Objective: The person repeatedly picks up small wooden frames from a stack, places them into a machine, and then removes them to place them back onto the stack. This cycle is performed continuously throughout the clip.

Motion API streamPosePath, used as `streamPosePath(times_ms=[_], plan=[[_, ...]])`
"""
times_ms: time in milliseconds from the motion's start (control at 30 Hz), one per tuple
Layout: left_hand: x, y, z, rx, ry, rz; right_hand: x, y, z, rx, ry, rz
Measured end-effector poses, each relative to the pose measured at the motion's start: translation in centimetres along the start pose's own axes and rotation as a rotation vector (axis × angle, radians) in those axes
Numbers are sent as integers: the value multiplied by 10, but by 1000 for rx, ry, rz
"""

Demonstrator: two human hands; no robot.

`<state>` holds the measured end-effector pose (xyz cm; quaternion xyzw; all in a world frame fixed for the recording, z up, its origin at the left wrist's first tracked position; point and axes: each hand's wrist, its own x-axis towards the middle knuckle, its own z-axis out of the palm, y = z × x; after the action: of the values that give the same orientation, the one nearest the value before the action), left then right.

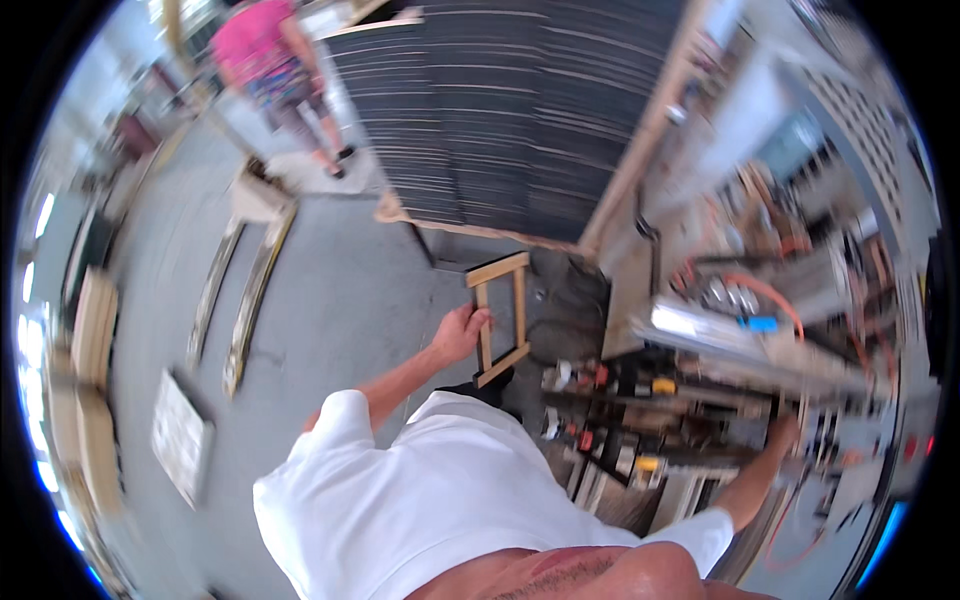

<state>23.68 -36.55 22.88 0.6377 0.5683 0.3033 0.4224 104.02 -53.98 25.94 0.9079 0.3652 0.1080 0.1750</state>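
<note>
Wooden frame, four-sided and open in the middle, held out in front of the body, above the floor. Left hand curled closed around its left bar. Right hand stretched out to the machine; blurred, so cannot tell how far open or whether it grips anything. Beyond the frame, tall stack of dark panels. Leftward, pallet jack, forks on floor. Farther back, person in pink top.
</note>
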Motion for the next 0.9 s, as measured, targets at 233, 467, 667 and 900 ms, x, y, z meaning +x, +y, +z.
streamPosePath(times_ms=[233, 467, 667, 900], plan=[[-22, 116, -186, -338, 418, 236, -70, -96, -177, 160, -37, 142], [117, 156, -434, -479, 496, 321, -132, -136, -242, 830, 768, 179], [313, 163, -567, -438, 326, 221, -322, -311, -350, 1195, 790, -135], [408, 184, -491, 66, 329, 287, -393, -481, -301, 1544, 82, -269]])
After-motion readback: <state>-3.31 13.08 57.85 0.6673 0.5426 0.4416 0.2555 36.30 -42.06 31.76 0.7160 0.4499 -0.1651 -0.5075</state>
